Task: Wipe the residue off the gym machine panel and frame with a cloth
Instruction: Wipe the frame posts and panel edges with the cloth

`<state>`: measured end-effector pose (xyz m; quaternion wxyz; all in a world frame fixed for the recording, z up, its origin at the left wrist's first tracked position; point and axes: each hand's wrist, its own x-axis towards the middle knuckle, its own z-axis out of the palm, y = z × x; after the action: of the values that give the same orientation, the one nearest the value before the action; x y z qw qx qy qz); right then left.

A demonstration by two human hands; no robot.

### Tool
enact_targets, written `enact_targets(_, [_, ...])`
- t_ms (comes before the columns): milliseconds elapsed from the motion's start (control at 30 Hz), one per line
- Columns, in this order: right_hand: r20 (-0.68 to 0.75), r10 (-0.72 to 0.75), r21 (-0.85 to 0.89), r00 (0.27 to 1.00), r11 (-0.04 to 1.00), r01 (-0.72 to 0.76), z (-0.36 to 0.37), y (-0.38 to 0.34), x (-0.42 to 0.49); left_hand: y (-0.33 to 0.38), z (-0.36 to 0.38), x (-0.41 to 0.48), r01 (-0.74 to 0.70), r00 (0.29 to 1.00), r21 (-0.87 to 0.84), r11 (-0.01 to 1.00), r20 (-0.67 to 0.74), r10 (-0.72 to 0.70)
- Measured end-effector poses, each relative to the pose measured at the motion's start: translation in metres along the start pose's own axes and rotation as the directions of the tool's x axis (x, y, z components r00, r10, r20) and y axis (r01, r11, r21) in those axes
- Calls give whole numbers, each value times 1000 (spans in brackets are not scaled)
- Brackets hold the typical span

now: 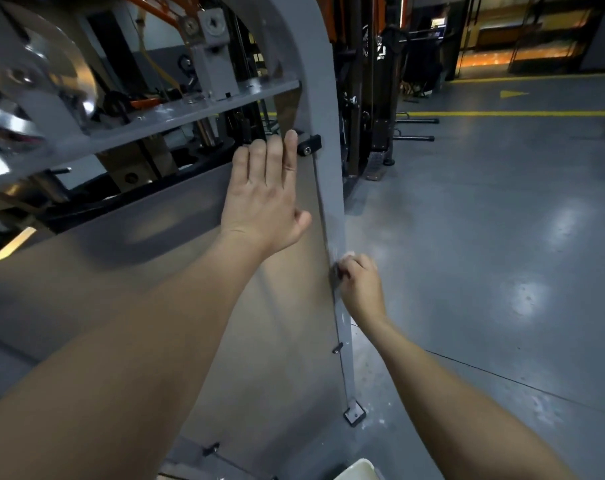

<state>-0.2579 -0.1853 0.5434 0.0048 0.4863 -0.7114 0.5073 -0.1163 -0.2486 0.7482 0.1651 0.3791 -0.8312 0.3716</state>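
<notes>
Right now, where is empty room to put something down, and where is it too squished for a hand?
The grey floor is bare from the frame upright out to the yellow line. The panel below the left hand is bare but stands upright. Around the crossbar, brackets and a shiny disc crowd together; the right hand holds the cloth against the upright.

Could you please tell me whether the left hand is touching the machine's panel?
Touching. The head view shows the left hand lying flat, fingers straight, against the panel near its top edge.
</notes>
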Motion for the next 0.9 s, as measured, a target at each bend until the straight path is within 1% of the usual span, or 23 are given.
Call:
enact_targets(100, [96,130,172,987,974,-146,-21,-11,-7,0,-14,-5,6,999,-61,998,45,-3])
enact_targets(167, [187,251,309,950,903,-299,-39,-25,-10,-1,-21,-13,3,998,-108,994,57,3])
enact_targets(200, [223,297,358,929,861,-361,-49,-32,-15,-1,-22,-21,3,999,-160,987,44,5])
enact_targets(267, [293,337,412,894,799,-437,-66,-42,-26,6,-19,-49,4,1000,-369,929,-11,-9])
enact_targets(300, [323,337,436,884,776,-456,-73,-48,-32,13,-14,-68,16,999,-489,872,-30,-35])
enact_targets(333, [348,332,448,877,763,-466,-78,-51,-38,22,-7,-89,60,997,-605,794,-4,-78])
enact_targets(367, [367,322,454,873,757,-470,-82,-54,-43,31,2,-110,136,990,-720,681,82,-110])
enact_targets(400, [383,316,446,868,759,-474,-82,-55,-48,41,10,-130,241,970,-809,537,207,-124])
enact_targets(433, [395,315,436,863,762,-478,-83,-60,-53,48,15,-147,348,937,-856,383,332,-111])
enact_targets(467, [400,321,420,859,768,-483,-81,-63,-57,54,20,-162,440,897,-861,254,434,-84])
enact_targets(500, [408,325,412,853,768,-490,-79,-68,-60,57,24,-175,504,863,-849,162,503,-47])
enact_targets(533, [425,319,413,847,765,-495,-76,-72,-64,58,26,-185,552,833,-829,93,553,-12])
enact_targets(600, [486,282,405,827,765,-500,-71,-83,-70,56,29,-199,603,797,-797,-37,603,15])
enact_targets(633, [515,262,387,816,779,-494,-69,-89,-73,54,31,-204,611,790,-787,-91,613,1])
enact_targets(667, [533,253,357,808,798,-486,-66,-92,-76,51,33,-209,621,778,-774,-124,628,-20])
enact_targets(733, [546,261,296,796,829,-475,-61,-98,-80,41,42,-218,645,751,-751,-142,657,-66])
enact_targets(767, [546,276,268,791,837,-477,-59,-101,-81,35,45,-222,661,730,-732,-169,678,-84])
enact_targets(800, [542,299,253,786,833,-492,-56,-103,-81,29,47,-227,680,695,-695,-235,712,-94])
enact_targets(833, [540,326,263,776,811,-523,-53,-106,-82,22,48,-231,685,650,-632,-362,755,-88])
enact_targets(867, [541,360,296,760,765,-573,-51,-108,-83,15,47,-234,670,600,-540,-510,798,-57])
enact_targets(900, [546,399,339,737,699,-630,-48,-113,-84,10,45,-236,628,564,-435,-645,826,-7])
